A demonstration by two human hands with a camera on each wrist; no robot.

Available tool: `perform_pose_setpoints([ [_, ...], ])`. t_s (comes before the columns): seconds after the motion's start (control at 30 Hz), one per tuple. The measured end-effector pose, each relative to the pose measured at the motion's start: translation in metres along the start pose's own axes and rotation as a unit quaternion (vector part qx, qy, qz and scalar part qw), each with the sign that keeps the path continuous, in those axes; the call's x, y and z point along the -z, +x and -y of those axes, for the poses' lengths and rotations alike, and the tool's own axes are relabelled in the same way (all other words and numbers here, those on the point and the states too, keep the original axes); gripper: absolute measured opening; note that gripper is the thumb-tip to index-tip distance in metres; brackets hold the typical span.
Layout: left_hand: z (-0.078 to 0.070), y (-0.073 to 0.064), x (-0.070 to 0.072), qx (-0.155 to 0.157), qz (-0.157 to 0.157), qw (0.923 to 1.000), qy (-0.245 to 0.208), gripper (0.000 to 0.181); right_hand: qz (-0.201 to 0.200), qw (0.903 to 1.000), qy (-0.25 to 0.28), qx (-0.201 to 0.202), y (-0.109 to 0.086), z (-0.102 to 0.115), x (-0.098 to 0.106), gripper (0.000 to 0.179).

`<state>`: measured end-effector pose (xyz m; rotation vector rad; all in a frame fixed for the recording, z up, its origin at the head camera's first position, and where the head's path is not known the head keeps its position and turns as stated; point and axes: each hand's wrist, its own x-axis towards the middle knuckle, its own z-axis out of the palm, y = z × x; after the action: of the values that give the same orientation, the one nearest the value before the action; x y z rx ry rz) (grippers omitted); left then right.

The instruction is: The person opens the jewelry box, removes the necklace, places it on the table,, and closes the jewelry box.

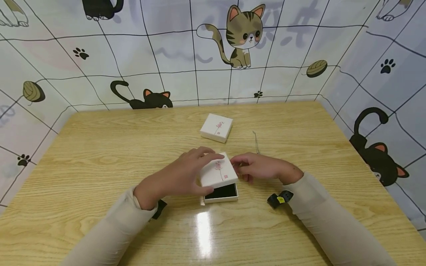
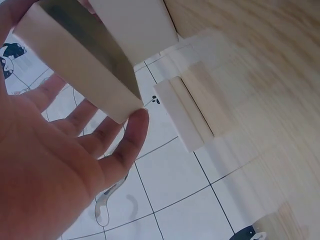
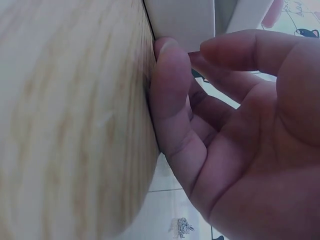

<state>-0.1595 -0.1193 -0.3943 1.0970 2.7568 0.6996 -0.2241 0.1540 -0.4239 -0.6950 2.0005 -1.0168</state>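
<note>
Box lid (image 1: 214, 175), head view: tilted over its base (image 1: 221, 200), dark interior showing near side. Judgement: partway, not seated; opening or closing, can't tell. Left hand (image 1: 181, 171) spans it, thumb at near edge. Right hand (image 1: 257, 166) right of base.
Left wrist: fingers grasping lid.
Right wrist: fingers bent beside base wall; grasp unclear.

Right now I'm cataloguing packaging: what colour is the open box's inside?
The open box's inside is black, clearest in the head view.
</note>
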Motion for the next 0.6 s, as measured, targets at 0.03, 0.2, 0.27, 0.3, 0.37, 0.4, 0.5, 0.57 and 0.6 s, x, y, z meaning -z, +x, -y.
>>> perform_pose_setpoints([
  [0.03, -0.001, 0.0002, -0.0004, -0.006, 0.002, 1.0, -0.002, 0.079, 0.0, 1.0, 0.002, -0.001, -0.0001, 0.0, 0.0006, 0.034],
  [0.2, -0.0055, 0.0002, -0.0035, -0.027, 0.008, 0.9996, 0.001, 0.081, 0.0, 1.0, 0.007, 0.001, 0.0003, -0.0024, 0.0023, 0.035],
  [0.27, -0.007, -0.0002, -0.0044, -0.036, 0.007, 0.9993, 0.004, 0.082, 0.0, 1.0, 0.008, 0.004, 0.0002, -0.0027, 0.0029, 0.035],
  [0.3, -0.0075, -0.0002, -0.0048, -0.04, 0.007, 0.9992, 0.006, 0.082, 0.0, 0.9999, 0.01, 0.005, -0.0001, -0.0025, 0.0031, 0.034],
  [0.37, -0.0086, -0.0002, -0.0052, -0.043, 0.007, 0.999, 0.007, 0.082, 0.002, 0.9999, 0.011, 0.008, -0.0005, -0.0021, 0.0033, 0.033],
  [0.4, -0.009, -0.0001, -0.0052, -0.043, 0.009, 0.999, 0.007, 0.082, 0.003, 0.9999, 0.011, 0.009, -0.0006, -0.0019, 0.0033, 0.033],
  [0.5, -0.0098, 0.0002, -0.0056, -0.039, 0.017, 0.9991, 0.002, 0.082, 0.002, 0.9999, 0.013, 0.007, -0.0009, -0.0015, 0.0035, 0.033],
  [0.57, -0.0097, 0.0001, -0.0065, -0.036, 0.024, 0.9991, -0.002, 0.083, 0.0, 0.9999, 0.014, 0.004, -0.0009, -0.002, 0.0033, 0.033],
  [0.6, -0.0095, 0.0, -0.0069, -0.034, 0.028, 0.999, -0.003, 0.083, 0.0, 0.9999, 0.017, 0.002, -0.0006, -0.0022, 0.003, 0.034],
])
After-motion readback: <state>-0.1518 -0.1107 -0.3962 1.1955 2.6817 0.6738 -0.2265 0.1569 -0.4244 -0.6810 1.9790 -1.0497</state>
